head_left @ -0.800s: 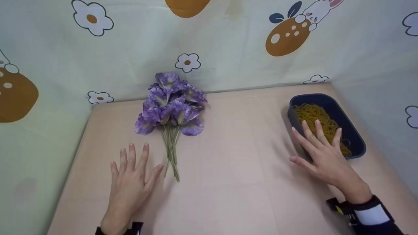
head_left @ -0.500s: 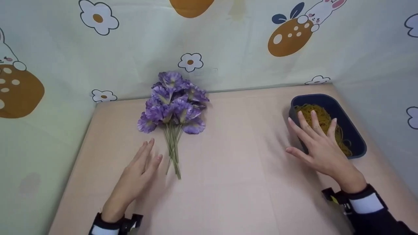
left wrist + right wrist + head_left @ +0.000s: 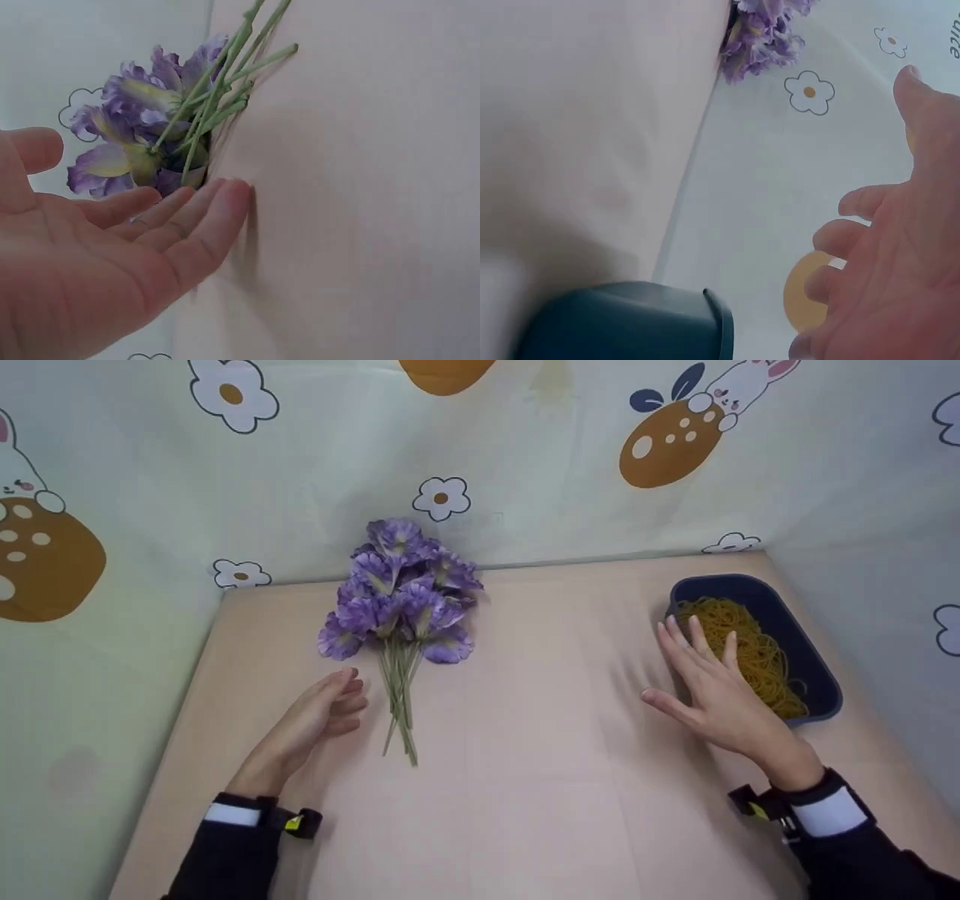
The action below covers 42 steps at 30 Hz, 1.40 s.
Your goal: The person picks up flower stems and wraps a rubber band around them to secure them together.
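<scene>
A bunch of purple artificial flowers [image 3: 405, 592] lies on the table, its green stems [image 3: 399, 690] pointing toward the person. Just left of those stems is the left hand [image 3: 311, 724], turned on its side with relaxed, slightly bent fingers. In the left wrist view the palm faces the flowers [image 3: 135, 135] and holds nothing. The right hand [image 3: 720, 701] hovers with fingers spread over the near left part of a dark blue tub [image 3: 806, 660]. Inside that tub is a heap of yellow rubber bands [image 3: 739, 652]. The right palm, seen in the right wrist view, is bare.
A pale pinkish cloth covers the table [image 3: 525, 720]. Patterned fabric walls [image 3: 525, 457] with flower and rabbit prints rise behind it and at both sides. The tub stands near the table's right edge.
The left hand has rolled from palm-down onto its side, its fingers bending a little near the stems. The right hand has shifted slightly left, and its fingers have drawn somewhat closer together.
</scene>
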Tool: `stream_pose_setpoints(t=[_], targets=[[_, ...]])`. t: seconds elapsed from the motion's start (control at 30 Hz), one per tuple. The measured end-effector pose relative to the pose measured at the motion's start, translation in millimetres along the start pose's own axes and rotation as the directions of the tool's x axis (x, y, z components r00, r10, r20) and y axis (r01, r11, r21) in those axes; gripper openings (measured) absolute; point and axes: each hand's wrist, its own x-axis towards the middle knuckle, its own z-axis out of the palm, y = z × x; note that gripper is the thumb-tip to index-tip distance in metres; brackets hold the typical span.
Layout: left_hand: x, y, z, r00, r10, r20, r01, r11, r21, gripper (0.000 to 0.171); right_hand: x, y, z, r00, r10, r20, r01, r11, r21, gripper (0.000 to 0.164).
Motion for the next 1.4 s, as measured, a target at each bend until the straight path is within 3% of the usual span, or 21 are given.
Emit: stream_pose_setpoints(t=[0.17,0.37,0.5,0.63,0.77,1.0,1.23,1.4], targets=[[19.6,2.7,-19.5,0.997,-0.012,0.075,0.02,0.994,-0.105,0.082,11.3,-9.1,4.6,0.999,0.006,0.052,-0.011,0.996,0.088,0.094],[41.9,5.4,-20.0,0.987,-0.03,0.157,0.059,0.982,-0.179,0.08,28.8,-15.3,18.3,0.991,0.013,0.136,-0.032,0.99,0.139,0.092],[54.2,9.8,-20.2,0.98,-0.036,0.198,0.069,0.984,-0.165,0.078,40.1,-18.3,25.9,0.981,0.026,0.195,-0.055,0.988,0.144,0.092],[63.1,17.7,-24.9,0.98,-0.061,0.191,0.084,0.99,-0.115,0.075,51.4,-20.7,31.9,0.969,0.045,0.244,-0.082,0.986,0.142,0.095],[72.2,25.8,-26.6,0.98,-0.087,0.181,0.109,0.987,-0.119,0.074,64.4,-25.5,41.0,0.954,0.057,0.296,-0.1,0.986,0.132,0.1],[88.1,33.4,-16.9,0.973,-0.139,0.184,0.183,0.953,-0.243,0.073,85.2,-44.5,65.0,0.914,0.042,0.403,-0.11,0.983,0.148,0.108],[98.4,34.7,-2.0,0.954,-0.195,0.228,0.262,0.911,-0.317,0.075,100.5,-62.6,83.1,0.883,0.012,0.469,-0.119,0.973,0.199,0.113],[106.4,31.5,15.2,0.954,-0.225,0.2,0.284,0.894,-0.346,0.045,108.5,-77.8,93.0,0.873,-0.011,0.488,-0.111,0.969,0.221,0.113]])
